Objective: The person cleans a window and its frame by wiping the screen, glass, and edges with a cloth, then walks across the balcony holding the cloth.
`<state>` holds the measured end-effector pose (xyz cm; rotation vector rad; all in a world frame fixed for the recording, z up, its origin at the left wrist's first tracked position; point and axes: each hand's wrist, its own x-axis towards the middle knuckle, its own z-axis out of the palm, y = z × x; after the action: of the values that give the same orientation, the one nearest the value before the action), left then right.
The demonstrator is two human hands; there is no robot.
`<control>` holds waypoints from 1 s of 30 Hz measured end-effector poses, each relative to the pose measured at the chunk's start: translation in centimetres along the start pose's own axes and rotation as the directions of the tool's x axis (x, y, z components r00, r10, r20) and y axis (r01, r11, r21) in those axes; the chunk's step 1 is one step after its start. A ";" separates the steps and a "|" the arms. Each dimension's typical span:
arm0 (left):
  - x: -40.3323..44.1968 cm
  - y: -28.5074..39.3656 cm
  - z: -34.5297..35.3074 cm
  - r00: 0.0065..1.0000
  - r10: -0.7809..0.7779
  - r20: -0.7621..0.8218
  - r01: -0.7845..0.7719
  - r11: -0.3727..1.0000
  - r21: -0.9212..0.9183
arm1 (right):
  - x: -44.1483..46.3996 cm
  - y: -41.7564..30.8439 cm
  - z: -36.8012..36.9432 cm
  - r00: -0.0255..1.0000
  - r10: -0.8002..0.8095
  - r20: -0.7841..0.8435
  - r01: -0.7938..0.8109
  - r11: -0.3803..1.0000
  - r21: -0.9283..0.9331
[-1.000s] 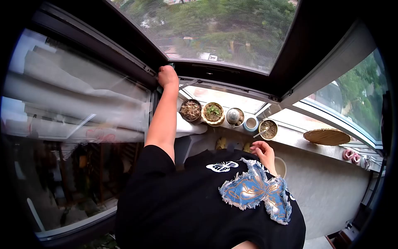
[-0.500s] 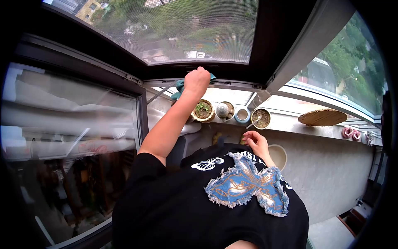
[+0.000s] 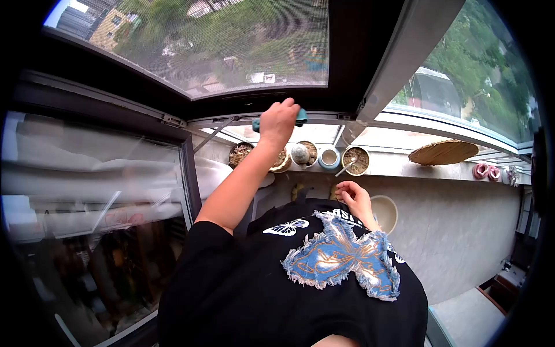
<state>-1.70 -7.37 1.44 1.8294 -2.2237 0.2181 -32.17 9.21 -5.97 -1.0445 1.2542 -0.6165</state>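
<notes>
My left hand (image 3: 278, 124) is closed over a teal cloth (image 3: 301, 117), pressing it on the lower rail of the dark window frame (image 3: 231, 104). The cloth pokes out on both sides of the hand; the rest is hidden under the palm. Below that arm stand a pot of dry-looking plants (image 3: 240, 154) and a partly covered pot (image 3: 282, 162). My right hand (image 3: 357, 202) hangs in front of my body with loosely bent fingers slightly apart, and no object shows in it. Just beyond it is a pot of soil (image 3: 355, 160) with a light stick or spoon in it.
A potted cactus (image 3: 300, 154) and a blue-white pot (image 3: 330, 158) share the ledge with a round woven mat (image 3: 444, 152) and pink shoe-like items (image 3: 487, 172). A pale bucket (image 3: 384, 214) stands on the floor. An opened window sash (image 3: 98, 214) is at left, with a metal stay (image 3: 215, 134).
My left hand has slid rightward along the rail with the cloth, which is now bunched closer under the hand. The view has shifted slightly. My right hand stays nearly still.
</notes>
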 end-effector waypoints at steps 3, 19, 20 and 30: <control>-1.3 -5.1 -0.7 0.990 -0.129 0.053 0.120 0.982 0.147 | 0.3 0.3 -0.1 1.000 -0.023 0.005 0.023 1.000 0.009; -3.9 4.9 -5.4 0.842 -0.246 0.480 0.271 -0.576 -0.771 | 0.3 -14.1 0.9 0.834 -0.544 -0.096 0.546 0.838 -0.007; -4.3 5.8 -5.4 0.839 -0.247 0.485 0.270 -0.586 -0.764 | 0.6 -14.8 1.3 0.794 -0.604 -0.064 0.602 0.797 -0.054; -8.2 10.6 -6.9 0.890 0.151 0.431 0.435 -0.567 -0.699 | 3.7 -12.2 2.6 0.734 -0.673 -0.095 0.627 0.725 -0.287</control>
<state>-9.90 4.33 6.16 0.7301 -0.7664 -1.8461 -26.86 1.55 3.07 -1.6946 1.1206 -1.1560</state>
